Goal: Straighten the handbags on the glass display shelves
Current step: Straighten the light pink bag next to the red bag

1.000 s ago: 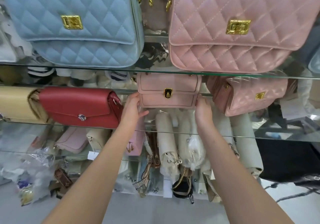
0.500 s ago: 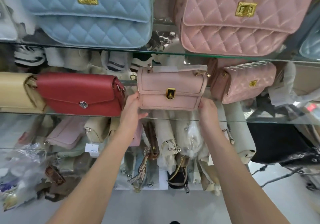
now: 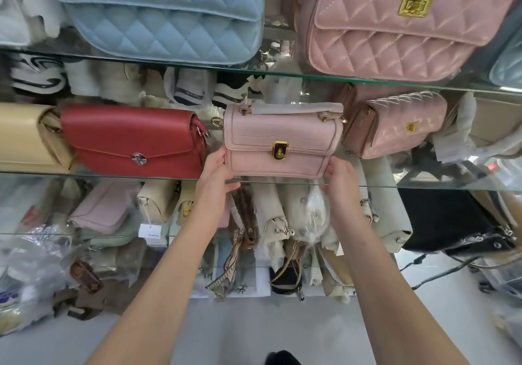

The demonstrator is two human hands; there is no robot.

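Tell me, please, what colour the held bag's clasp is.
Gold: the clasp on the pink bag, clearest in head view.

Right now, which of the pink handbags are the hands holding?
The unquilted pale pink handbag between the red handbag and the small quilted pink handbag. The left hand and right hand grip its lower corners; the quilted pink ones sit untouched.

At the top of your view, the upper glass shelf carries a blue quilted bag on the left and a large pink quilted bag on the right. Along the middle glass shelf, from left to right, you see a beige bag, a red bag, a pale pink bag at the front edge, and a small pink quilted bag.
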